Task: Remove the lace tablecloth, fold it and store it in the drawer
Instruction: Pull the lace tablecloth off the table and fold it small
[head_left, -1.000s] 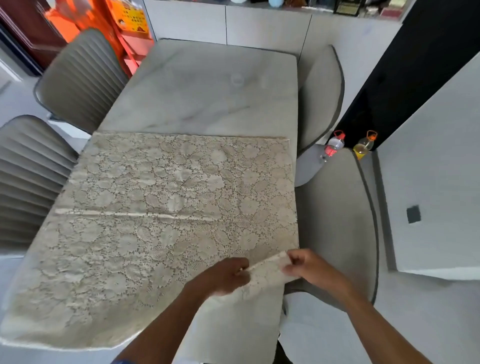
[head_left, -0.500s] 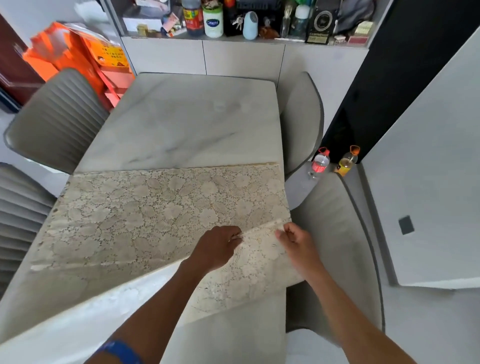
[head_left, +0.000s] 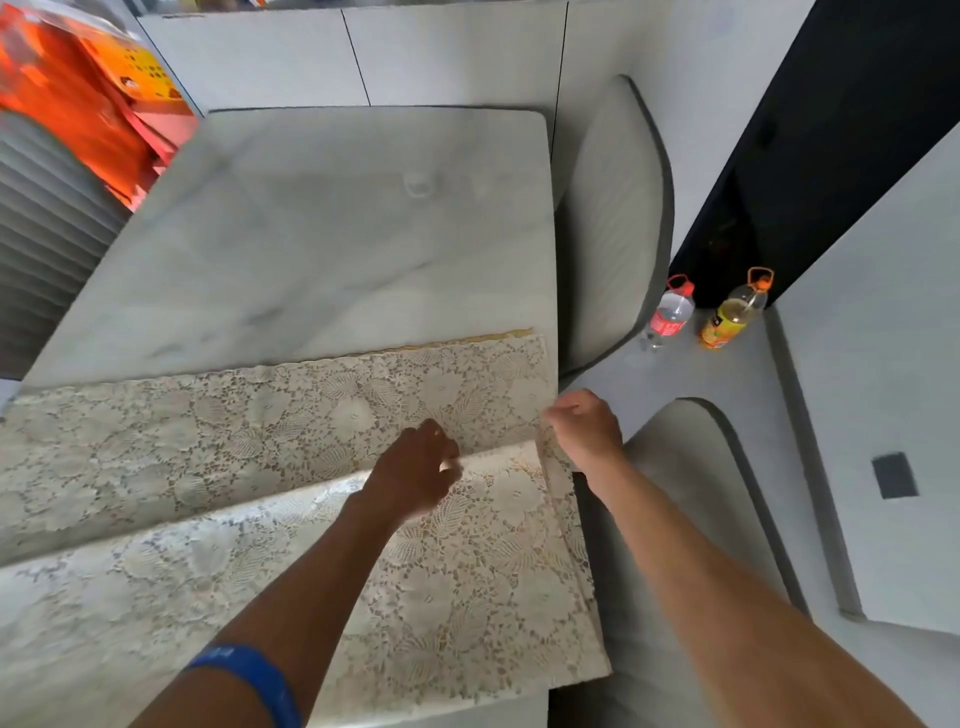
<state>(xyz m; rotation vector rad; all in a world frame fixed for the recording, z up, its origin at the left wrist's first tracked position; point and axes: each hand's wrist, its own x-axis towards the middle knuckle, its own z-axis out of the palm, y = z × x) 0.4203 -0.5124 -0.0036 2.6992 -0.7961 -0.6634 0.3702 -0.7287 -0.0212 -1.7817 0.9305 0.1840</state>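
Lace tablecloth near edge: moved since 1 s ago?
Yes. Both hands, left hand and right hand, carried the lace tablecloth edge from the table's near end toward its far end.

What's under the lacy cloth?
Under the lace tablecloth is the marble table, bare beyond the cloth's far edge. The left hand and right hand hold up a folded layer; the tabletop beneath it is covered.

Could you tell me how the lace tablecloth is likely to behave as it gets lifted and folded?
The lace tablecloth is probably floppy: its lifted edge sags between the left hand and right hand. Its openwork suggests it is light and may snag.
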